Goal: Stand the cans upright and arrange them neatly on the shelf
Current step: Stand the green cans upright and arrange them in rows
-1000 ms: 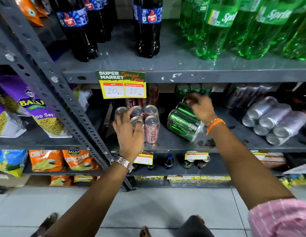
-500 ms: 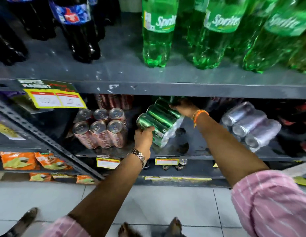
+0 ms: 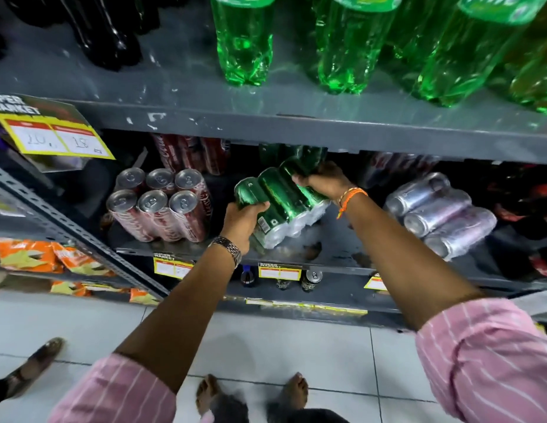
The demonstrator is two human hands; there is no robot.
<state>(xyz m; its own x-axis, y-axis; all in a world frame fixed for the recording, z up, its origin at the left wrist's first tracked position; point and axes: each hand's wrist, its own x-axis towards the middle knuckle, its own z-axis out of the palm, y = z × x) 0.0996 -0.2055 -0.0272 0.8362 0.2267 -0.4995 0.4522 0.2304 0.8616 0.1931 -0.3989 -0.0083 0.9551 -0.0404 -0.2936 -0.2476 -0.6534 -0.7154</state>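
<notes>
one head-worn wide-angle view looks steeply down, close onto the shelf [image 3: 296, 254] front and floor [image 3: 266, 346].

Shop, small supermarket drinks aisle. Grey metal shelf [image 3: 327, 126] holds rows of same goods: big green bottles [image 3: 244, 41] up top, dark bottles [image 3: 107, 32] far left. Lower shelf: red cans [image 3: 162, 206] in pack, green cans [image 3: 281, 193] in plastic wrap, silver cans [image 3: 437, 209] right. Yellow price tag [image 3: 52, 135] hangs on shelf edge, printed "SUPER MARKET", prices written by hand, blurry, maybe 18. Smaller yellow tags [image 3: 279, 271] on edge below. Orange snack bags [image 3: 31, 254] on next rack, left. White tile floor [image 3: 281, 346].
</notes>
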